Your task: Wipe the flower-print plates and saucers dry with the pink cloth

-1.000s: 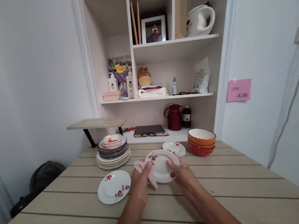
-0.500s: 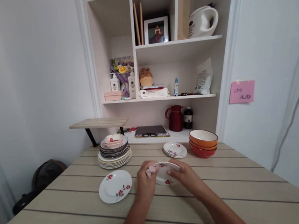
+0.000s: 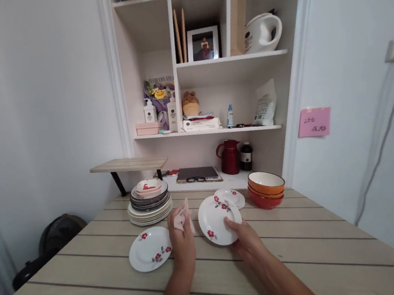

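Observation:
My right hand grips a white plate with red flowers by its right edge, thumb on top, the face tilted toward me. Crumpled in my left hand is a pale pink cloth, held apart from the plate. A second flowered plate lies on the table to the left, partly behind my left hand. Just beyond the held plate sits a short stack of small flowered plates, its near-left part hidden.
At the back left stands a pile of plates topped by small dishes. Stacked orange and red bowls stand at the back right. Behind them are a red thermos jug, a dark laptop and a raised wooden shelf.
My hands have moved apart. The cloth has come away from the plate leftward, and my right hand has turned the plate so its face shows more.

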`<state>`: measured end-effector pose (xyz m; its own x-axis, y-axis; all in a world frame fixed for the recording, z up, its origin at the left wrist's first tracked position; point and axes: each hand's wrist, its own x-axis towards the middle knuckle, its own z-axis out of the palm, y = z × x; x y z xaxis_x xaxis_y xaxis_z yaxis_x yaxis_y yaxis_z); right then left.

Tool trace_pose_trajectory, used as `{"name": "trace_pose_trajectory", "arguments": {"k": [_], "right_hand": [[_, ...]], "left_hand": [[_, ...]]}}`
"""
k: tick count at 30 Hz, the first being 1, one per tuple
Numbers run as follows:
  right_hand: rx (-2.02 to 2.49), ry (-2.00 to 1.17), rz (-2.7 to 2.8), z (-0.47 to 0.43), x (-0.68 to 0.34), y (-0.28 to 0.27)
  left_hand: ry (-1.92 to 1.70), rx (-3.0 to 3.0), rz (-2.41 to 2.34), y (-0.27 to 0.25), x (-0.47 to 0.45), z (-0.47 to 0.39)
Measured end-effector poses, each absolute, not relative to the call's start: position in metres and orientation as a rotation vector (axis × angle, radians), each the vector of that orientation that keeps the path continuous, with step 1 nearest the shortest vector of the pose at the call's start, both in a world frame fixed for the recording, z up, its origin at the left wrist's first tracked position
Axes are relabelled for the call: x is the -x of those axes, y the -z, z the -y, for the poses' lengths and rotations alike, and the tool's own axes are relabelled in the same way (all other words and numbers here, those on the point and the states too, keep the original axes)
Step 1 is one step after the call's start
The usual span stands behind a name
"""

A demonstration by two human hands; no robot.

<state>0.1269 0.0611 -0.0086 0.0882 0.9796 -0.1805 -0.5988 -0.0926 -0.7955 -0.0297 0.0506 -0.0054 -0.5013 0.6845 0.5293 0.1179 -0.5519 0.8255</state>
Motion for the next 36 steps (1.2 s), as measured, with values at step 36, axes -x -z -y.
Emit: {"name": "trace_pose_trajectory", "arguments": {"k": [36], "right_hand": [[0.962, -1.571, 0.583, -0.062, -0.119, 0.012]], "left_hand": [[-1.134, -2.763, -1.385, 0.006, 0.019, -0.040]]}}
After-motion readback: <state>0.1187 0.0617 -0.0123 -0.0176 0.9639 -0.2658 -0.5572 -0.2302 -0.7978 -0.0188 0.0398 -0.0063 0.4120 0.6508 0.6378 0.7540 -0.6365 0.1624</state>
